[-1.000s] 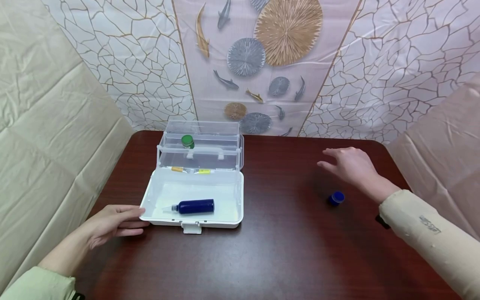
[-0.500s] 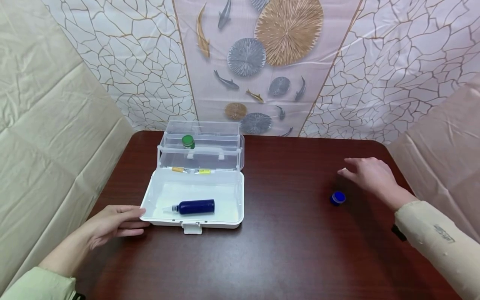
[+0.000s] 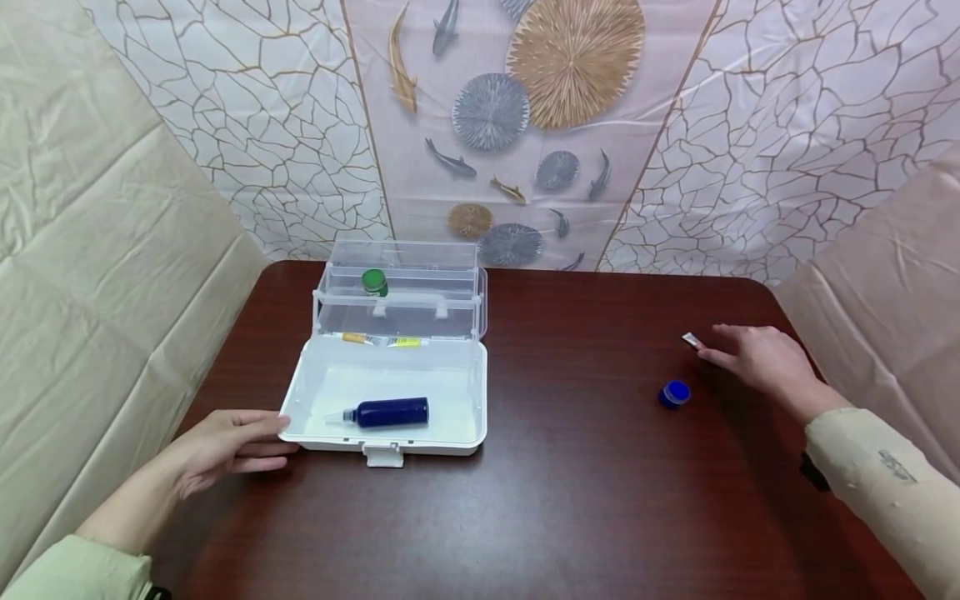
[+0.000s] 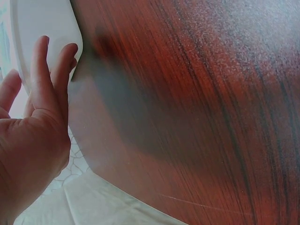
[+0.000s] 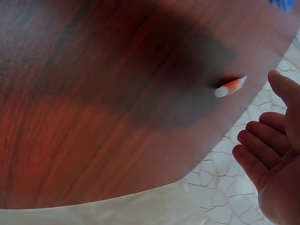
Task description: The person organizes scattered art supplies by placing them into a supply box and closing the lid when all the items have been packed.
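My left hand (image 3: 232,446) touches the front left corner of an open white plastic box (image 3: 482,392); its fingers lie fairly straight against the box wall (image 4: 56,28) in the left wrist view. Inside the box rests a dark blue bottle (image 3: 393,412) with a clear pointed nozzle. At the right, my right hand (image 3: 768,362) is spread above the table beside a small paint tube (image 3: 692,342). The right wrist view shows this tube (image 5: 230,87) with an orange label and white cap, apart from the fingers. A blue-lidded jar (image 3: 675,394) stands nearer the front.
A clear tiered tray (image 3: 401,273) is raised at the box's back, bearing a green-lidded jar (image 3: 374,282). Two tubes, one with an orange part (image 3: 355,338) and one yellow-labelled (image 3: 407,342), lie lower down. Patterned cloth (image 3: 525,167) hangs behind the dark table (image 3: 555,500).
My right hand has moved right and slightly toward the front, past the blue-lidded jar. The small tube now shows beside its thumb. My left hand and the box have stayed put.
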A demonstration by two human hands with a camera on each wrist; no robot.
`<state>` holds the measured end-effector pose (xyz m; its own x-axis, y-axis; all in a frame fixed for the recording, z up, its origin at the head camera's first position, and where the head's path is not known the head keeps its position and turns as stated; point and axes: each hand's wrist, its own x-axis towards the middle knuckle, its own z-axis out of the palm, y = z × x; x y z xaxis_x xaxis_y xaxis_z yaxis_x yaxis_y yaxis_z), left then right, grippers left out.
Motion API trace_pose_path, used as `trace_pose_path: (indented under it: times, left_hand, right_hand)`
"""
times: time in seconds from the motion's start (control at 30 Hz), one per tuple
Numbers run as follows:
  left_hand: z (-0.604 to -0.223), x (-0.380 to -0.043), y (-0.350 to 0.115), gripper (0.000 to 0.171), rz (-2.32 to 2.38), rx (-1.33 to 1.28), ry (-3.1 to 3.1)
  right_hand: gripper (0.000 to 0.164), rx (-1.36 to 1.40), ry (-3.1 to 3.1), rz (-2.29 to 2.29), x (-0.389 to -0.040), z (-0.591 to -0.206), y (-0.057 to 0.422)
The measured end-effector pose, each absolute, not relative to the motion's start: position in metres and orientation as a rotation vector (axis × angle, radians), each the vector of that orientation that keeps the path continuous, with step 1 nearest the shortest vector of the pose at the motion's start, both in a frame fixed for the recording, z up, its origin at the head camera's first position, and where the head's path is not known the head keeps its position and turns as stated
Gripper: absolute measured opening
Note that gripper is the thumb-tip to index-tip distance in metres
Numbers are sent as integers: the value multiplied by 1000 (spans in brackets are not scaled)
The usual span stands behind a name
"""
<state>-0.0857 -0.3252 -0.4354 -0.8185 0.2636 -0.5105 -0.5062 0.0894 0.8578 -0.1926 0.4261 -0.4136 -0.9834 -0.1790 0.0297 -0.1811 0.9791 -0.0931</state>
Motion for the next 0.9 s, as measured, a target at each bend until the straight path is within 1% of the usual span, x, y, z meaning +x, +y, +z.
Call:
trace_pose_path:
  times: [0.37, 0.6, 0.9]
  left_hand:
    - [-435, -85, -326, 59, 1782, -235, 1811]
    - [-435, -86, -327, 48, 1792, -227, 1798]
    - [-436, -87, -326, 46, 1799, -243, 1795]
  right_hand:
    - [66, 257, -3183, 79, -203, -436, 437]
    - [55, 322, -3138, 70, -206, -447, 439]
    - [35, 367, -3070, 75, -210, -455, 443]
